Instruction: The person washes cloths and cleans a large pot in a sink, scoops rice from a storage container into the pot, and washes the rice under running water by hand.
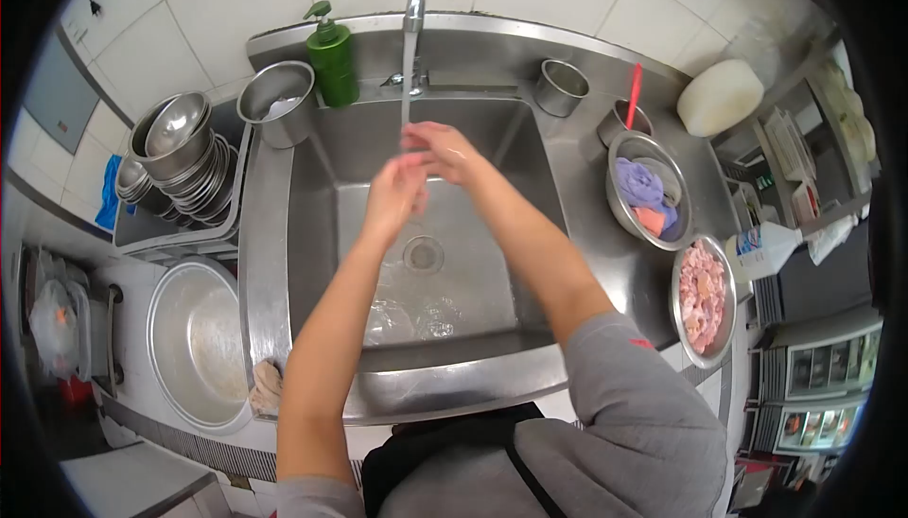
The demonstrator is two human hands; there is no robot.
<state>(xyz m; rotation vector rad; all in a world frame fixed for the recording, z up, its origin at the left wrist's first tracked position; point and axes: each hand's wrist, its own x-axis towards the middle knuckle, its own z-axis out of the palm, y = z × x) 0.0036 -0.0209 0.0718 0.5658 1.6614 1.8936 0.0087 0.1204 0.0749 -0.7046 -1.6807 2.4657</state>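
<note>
Over the steel sink [544, 234], my two hands are close together, holding nothing that I can see. Water runs from the chrome faucet [415, 7] in a thin stream onto the fingers of my right hand [445, 151]. Its fingers reach out to the left, loosely apart. Just below and left, my left hand [399, 194] has its fingers stretched out and partly blurred, close to the right fingertips; I cannot tell whether they touch. Beneath the hands lies the round drain [424, 255], with some water around it.
Left are a green pump bottle [332, 62], a steel pot [276, 102], a rack of bowls [180, 140] and a large basin [194, 343]. Right are a steel cup [562, 88], a bowl of cloths [648, 192], a bowl of raw meat [703, 300] and a white jug [764, 249].
</note>
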